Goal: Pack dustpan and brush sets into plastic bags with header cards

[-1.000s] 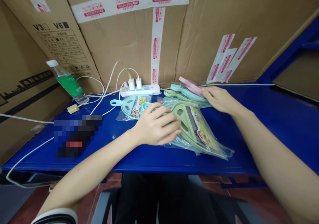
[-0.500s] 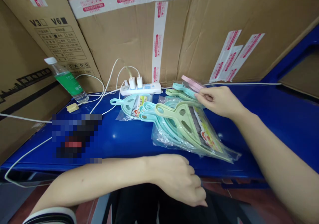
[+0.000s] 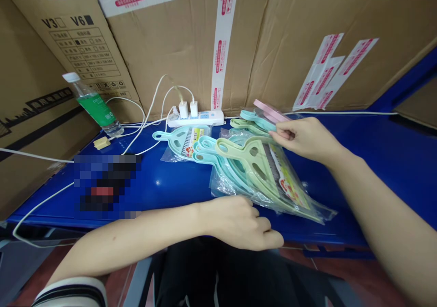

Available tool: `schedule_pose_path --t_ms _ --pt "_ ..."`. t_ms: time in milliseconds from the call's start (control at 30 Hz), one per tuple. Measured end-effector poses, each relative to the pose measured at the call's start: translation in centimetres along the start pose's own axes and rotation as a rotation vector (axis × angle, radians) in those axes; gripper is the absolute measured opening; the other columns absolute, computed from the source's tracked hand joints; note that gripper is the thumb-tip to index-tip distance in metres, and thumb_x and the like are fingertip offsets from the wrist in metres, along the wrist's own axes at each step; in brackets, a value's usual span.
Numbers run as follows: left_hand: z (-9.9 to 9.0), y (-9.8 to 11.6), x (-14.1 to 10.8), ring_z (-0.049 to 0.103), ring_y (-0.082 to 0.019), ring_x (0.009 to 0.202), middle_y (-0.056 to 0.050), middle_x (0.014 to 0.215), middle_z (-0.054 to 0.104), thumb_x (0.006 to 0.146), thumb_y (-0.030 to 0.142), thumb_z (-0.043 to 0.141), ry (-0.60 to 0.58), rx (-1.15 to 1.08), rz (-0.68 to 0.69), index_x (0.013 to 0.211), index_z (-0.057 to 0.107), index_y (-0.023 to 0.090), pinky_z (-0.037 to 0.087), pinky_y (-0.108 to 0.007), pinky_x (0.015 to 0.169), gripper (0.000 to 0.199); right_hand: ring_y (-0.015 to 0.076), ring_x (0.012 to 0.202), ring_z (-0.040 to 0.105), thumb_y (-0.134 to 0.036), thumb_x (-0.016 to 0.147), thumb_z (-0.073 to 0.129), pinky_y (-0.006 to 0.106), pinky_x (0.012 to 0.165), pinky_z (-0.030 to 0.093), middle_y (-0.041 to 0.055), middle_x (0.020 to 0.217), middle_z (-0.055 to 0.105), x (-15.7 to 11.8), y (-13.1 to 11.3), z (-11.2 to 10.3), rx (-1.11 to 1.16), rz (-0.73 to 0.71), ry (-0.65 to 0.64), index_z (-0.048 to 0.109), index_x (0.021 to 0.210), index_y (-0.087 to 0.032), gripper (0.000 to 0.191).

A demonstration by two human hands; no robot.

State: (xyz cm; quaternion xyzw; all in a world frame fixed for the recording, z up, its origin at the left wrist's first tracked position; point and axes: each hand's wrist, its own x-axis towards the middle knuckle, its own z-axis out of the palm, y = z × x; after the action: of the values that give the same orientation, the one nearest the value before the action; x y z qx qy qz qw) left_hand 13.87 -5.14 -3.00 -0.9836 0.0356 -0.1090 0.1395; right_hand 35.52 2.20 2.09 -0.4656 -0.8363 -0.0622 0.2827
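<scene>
My right hand (image 3: 303,138) is closed, its fingers pinched at the edge of a pink dustpan (image 3: 269,111) in clear wrap at the back of the pile. Most of that dustpan is hidden behind the hand. In front lies a green dustpan (image 3: 254,154) with a dark-bristled brush, bagged in plastic, on top of several light blue dustpans (image 3: 218,161). More blue and green handles poke out below the pink one. My left hand (image 3: 239,222) hangs in a loose fist at the table's front edge, with nothing visible in it.
On the blue table (image 3: 164,193), one blue bagged dustpan (image 3: 174,139) lies apart, near a white power strip (image 3: 201,118) with chargers and cables. A water bottle (image 3: 97,109) leans at left, by a blurred-out dark object (image 3: 109,184). Cardboard boxes (image 3: 184,52) stand behind.
My left hand has risen slightly towards the table edge and its fist has turned. My right hand stays at the pink dustpan. The whole view has shifted a little.
</scene>
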Motion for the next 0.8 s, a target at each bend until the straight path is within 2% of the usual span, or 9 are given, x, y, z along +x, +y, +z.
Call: schedule_pose_path --t_ms 100,233,400,600,700,800 --pt "-0.12 -0.07 0.02 0.049 -0.01 0.042 0.003 0.052 0.047 0.09 0.007 0.04 -0.041 -0.004 0.003 0.068 0.055 0.018 0.019 -0.026 0.038 0.028 0.0128 0.042 0.023 -0.029 0.075 0.042 0.031 0.047 0.022 -0.004 0.043 0.024 0.02 -0.26 0.14 0.005 -0.007 -0.006 0.02 0.052 -0.026 0.031" --pt "0.15 -0.02 -0.1 0.05 -0.011 0.043 0.004 0.052 0.047 0.09 0.007 0.041 -0.032 0.002 -0.001 0.069 0.055 0.018 0.022 -0.026 0.04 0.027 0.0126 0.043 0.021 -0.03 0.075 0.042 0.031 0.047 0.022 -0.0042 0.044 0.022 -0.03 -0.21 0.36 0.013 -0.02 -0.017 0.02 0.053 -0.026 0.031" --pt "0.44 0.06 -0.31 0.051 -0.011 0.044 0.003 0.052 0.05 0.09 0.006 0.04 0.029 -0.005 -0.009 0.069 0.056 0.018 0.026 -0.027 0.041 0.029 0.0126 0.044 0.022 -0.041 0.082 0.044 0.031 0.046 0.023 -0.005 0.045 0.024 -0.2 0.01 0.44 0.019 -0.011 -0.002 0.022 0.054 -0.026 0.038" --pt "0.32 0.03 -0.24 0.052 -0.011 0.044 0.003 0.053 0.05 0.091 0.008 0.041 -0.021 -0.007 -0.004 0.07 0.056 0.018 0.025 -0.027 0.041 0.028 0.0146 0.044 0.024 -0.055 0.089 0.039 0.032 0.046 0.023 -0.0034 0.044 0.026 -0.18 -0.25 0.14 0.031 0.013 -0.041 0.024 0.053 -0.026 0.049" --pt "0.35 0.03 -0.23 0.053 -0.011 0.044 0.003 0.053 0.05 0.09 0.008 0.041 -0.003 0.001 -0.007 0.07 0.056 0.018 0.026 -0.027 0.04 0.028 0.0149 0.041 0.028 -0.054 0.09 0.037 0.032 0.047 0.024 -0.0027 0.043 0.031 -0.15 -0.12 -0.05 0.04 0.022 -0.039 0.029 0.054 -0.026 0.046" --pt "0.46 0.05 -0.31 0.053 -0.012 0.044 0.003 0.052 0.05 0.09 0.007 0.04 0.024 0.0 -0.006 0.069 0.057 0.018 0.028 -0.028 0.04 0.029 0.0172 0.043 0.039 -0.046 0.088 0.038 0.033 0.049 0.028 -0.0001 0.047 0.045 -0.18 0.26 0.02 0.018 0.027 -0.046 0.042 0.058 -0.027 0.036"
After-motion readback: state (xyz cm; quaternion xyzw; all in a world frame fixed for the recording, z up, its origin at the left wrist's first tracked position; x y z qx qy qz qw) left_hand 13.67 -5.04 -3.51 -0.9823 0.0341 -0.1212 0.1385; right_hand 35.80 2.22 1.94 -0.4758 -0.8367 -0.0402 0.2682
